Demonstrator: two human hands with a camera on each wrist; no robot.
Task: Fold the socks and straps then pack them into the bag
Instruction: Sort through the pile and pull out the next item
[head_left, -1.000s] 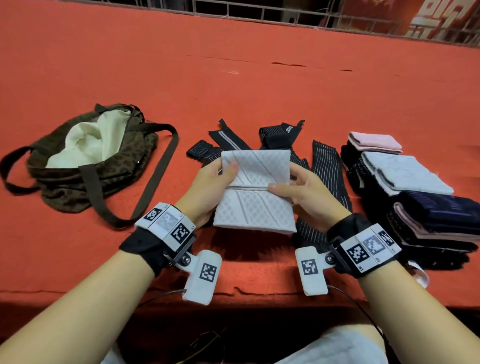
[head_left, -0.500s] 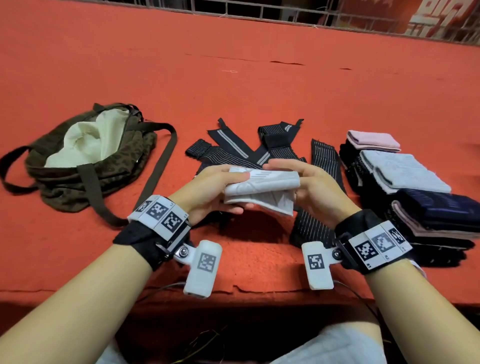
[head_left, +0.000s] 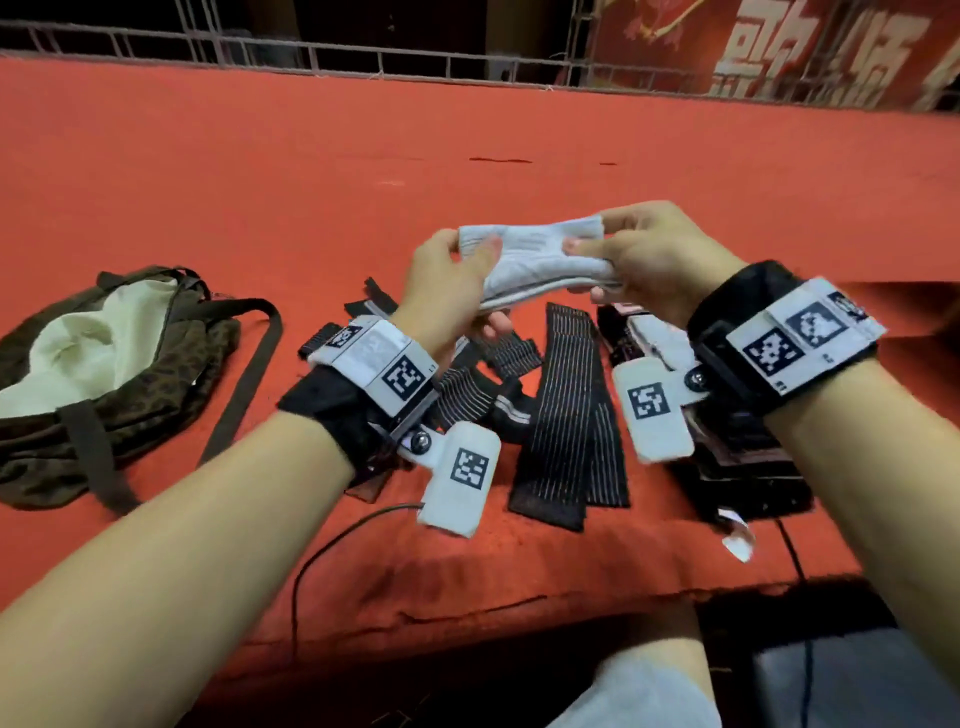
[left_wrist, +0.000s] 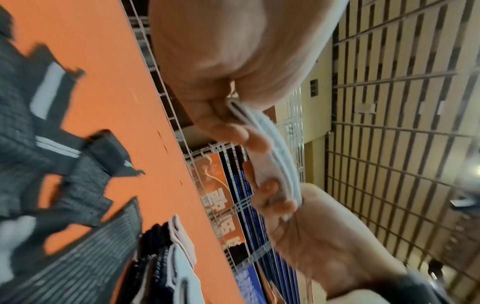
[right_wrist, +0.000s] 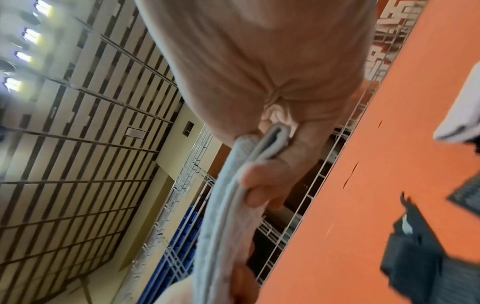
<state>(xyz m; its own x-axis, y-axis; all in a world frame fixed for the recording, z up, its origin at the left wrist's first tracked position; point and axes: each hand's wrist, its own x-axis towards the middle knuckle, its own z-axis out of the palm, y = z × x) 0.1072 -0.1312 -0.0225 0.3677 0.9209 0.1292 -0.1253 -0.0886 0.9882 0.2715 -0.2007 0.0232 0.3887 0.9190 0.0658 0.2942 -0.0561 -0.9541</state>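
— Two hands, what have they got?
— My left hand (head_left: 447, 275) and right hand (head_left: 649, 260) pinch the white sock (head_left: 535, 265), lifted off the table (head_left: 260, 182) since a second ago, now folded over.
— Next?
— Probably the bag (head_left: 104, 364), open at my left.

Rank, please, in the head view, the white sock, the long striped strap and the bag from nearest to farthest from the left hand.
1. white sock: gripped by the left hand, above the table.
2. long striped strap: flat on the table, below and right of that hand.
3. bag: far left, lying open.
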